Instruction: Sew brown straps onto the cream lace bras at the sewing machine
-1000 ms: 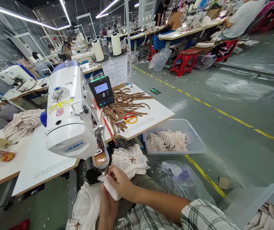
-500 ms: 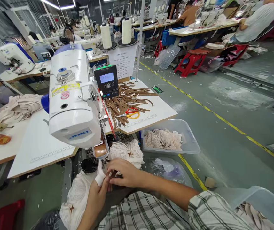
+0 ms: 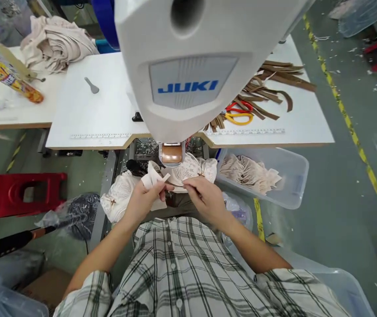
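Note:
A white lace bra point(image 3: 119, 193) lies bunched below the sewing machine head point(image 3: 188, 105), with lace cups on either side and small brown trim. My left hand point(image 3: 147, 198) is closed on a white fabric strap point(image 3: 151, 178), whose cut end sticks out past the thumb. A little to the right, my right hand point(image 3: 208, 198) pinches with thumb and forefinger at the near edge of the right lace cup point(image 3: 193, 168). Whether a thin brown strip is also between those fingers I cannot make out. The needle area is hidden behind the machine head.
Brown fabric strips point(image 3: 267, 88) and scissors point(image 3: 239, 118) lie on the white table point(image 3: 99, 110)'s right side. A clear bin point(image 3: 290, 185) of beige pieces stands at the right. A drink bottle point(image 3: 13, 83) and folded cloth point(image 3: 58, 44) sit left; a red stool point(image 3: 48, 185) stands below.
The view has swung downward and squared up to the machine. My hands were close together at the strap; now they are apart, the right one drawn away to the right.

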A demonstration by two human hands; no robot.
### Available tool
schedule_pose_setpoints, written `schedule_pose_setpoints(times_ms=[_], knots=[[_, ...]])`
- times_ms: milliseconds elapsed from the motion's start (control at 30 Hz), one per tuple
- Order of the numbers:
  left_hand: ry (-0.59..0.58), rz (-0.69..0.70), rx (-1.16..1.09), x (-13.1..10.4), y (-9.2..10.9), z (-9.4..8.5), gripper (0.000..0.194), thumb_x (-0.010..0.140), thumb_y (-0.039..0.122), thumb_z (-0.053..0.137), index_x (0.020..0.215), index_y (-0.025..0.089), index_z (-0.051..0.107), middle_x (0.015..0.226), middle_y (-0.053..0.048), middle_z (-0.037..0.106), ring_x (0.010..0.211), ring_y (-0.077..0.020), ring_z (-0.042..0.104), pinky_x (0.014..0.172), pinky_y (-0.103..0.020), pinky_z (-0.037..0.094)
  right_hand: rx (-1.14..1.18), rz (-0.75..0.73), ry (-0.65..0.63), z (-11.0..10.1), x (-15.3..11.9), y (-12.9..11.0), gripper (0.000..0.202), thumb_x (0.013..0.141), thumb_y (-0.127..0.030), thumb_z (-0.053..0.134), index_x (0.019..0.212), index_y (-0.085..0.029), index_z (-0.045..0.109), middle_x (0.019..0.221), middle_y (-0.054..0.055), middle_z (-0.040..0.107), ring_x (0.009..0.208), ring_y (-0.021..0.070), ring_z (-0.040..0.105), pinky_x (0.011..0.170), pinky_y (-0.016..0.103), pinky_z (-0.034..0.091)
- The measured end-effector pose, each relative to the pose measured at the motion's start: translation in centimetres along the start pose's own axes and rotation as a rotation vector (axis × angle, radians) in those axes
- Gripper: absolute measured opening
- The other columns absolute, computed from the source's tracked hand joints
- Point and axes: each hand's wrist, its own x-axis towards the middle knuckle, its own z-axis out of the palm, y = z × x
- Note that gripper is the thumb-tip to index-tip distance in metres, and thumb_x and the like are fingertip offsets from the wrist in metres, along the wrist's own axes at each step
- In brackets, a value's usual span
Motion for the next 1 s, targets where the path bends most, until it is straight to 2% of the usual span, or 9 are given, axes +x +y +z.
schedule_pose_setpoints(times_ms=[67,200,300,400,567,633,700,833,1000], knots=[[0.067,-0.016,-0.104,0.0,-0.5,0.7,0.034,0.085,0.045,0.069,0.086,0.012,0.074,0.064,-0.001,0.061,0.060,-0.0109,0.053,0.059,-0.023,0.044,0.005,-0.075,0.002,0.6,0.3,-0.8,0.018,0.097,-0.021,0.051,0.107,-0.024,0.066,0.097,0.005,0.073,0.091,0.0176,0.068,0.080,0.032,0.054],[0.156,-0.041,-0.236,0.1,-1.3,1.7,0.030,0.076,0.042,0.079,0.079,0.014,0.069,0.068,0.001,0.063,0.061,-0.0104,0.055,0.058,-0.022,0.046,0.046,-0.056,0.040,1.8,1.2,-1.8,0.015,0.096,-0.025,0.055,0.103,-0.023,0.069,0.096,0.004,0.075,0.090,0.0176,0.069,0.081,0.032,0.056],[0.178,-0.024,-0.237,0.1,-1.7,2.0,0.029,0.076,0.040,0.080,0.085,0.014,0.071,0.073,0.000,0.066,0.065,-0.0112,0.057,0.061,-0.022,0.048,0.071,-0.006,0.048,2.2,1.7,-1.8,0.017,0.097,-0.025,0.053,0.100,-0.023,0.070,0.095,0.004,0.075,0.090,0.0171,0.069,0.081,0.032,0.056],[0.190,0.017,-0.127,0.0,-1.7,2.0,0.027,0.080,0.040,0.075,0.083,0.013,0.072,0.073,-0.001,0.067,0.068,-0.0127,0.059,0.064,-0.024,0.048,0.078,0.032,0.050,2.2,1.8,-1.6,0.015,0.096,-0.026,0.055,0.097,-0.023,0.070,0.091,0.003,0.074,0.087,0.0169,0.068,0.079,0.031,0.054],[0.149,0.096,0.177,-0.2,-0.9,1.8,0.024,0.086,0.036,0.068,0.087,0.013,0.074,0.084,-0.004,0.073,0.081,-0.0173,0.063,0.075,-0.027,0.050,0.133,0.140,-0.040,1.5,2.1,-0.9,0.009,0.091,-0.026,0.062,0.089,-0.022,0.070,0.083,0.001,0.070,0.075,0.0143,0.063,0.068,0.026,0.048],[0.118,0.126,0.245,-0.2,-0.5,1.7,0.021,0.085,0.034,0.068,0.089,0.014,0.074,0.085,-0.004,0.074,0.081,-0.0182,0.065,0.075,-0.027,0.051,0.175,0.175,-0.115,0.9,2.4,-0.7,0.007,0.088,-0.024,0.064,0.083,-0.021,0.068,0.077,-0.001,0.065,0.067,0.0120,0.059,0.062,0.024,0.044],[0.081,0.157,0.288,-0.2,-0.2,1.6,0.019,0.084,0.032,0.069,0.082,0.014,0.075,0.078,-0.004,0.074,0.075,-0.0183,0.065,0.071,-0.028,0.052,0.224,0.187,-0.197,0.3,2.7,-0.6,0.007,0.083,-0.021,0.065,0.076,-0.021,0.066,0.070,-0.003,0.059,0.060,0.0098,0.053,0.057,0.022,0.040],[0.029,0.193,0.281,-0.1,-0.4,1.5,0.018,0.081,0.030,0.072,0.073,0.014,0.075,0.070,-0.005,0.074,0.067,-0.0193,0.067,0.066,-0.029,0.053,0.261,0.146,-0.298,-0.6,3.1,-0.5,0.008,0.078,-0.014,0.062,0.072,-0.020,0.063,0.068,-0.005,0.053,0.059,0.0074,0.049,0.056,0.020,0.034],[-0.050,0.109,0.172,0.5,-0.5,1.6,0.022,0.081,0.035,0.072,0.079,0.013,0.073,0.070,-0.005,0.072,0.067,-0.0183,0.067,0.065,-0.028,0.055,0.240,0.107,-0.346,-0.6,2.8,-0.2,0.012,0.083,-0.015,0.058,0.072,-0.018,0.062,0.068,-0.004,0.051,0.065,0.0094,0.049,0.060,0.021,0.035]])
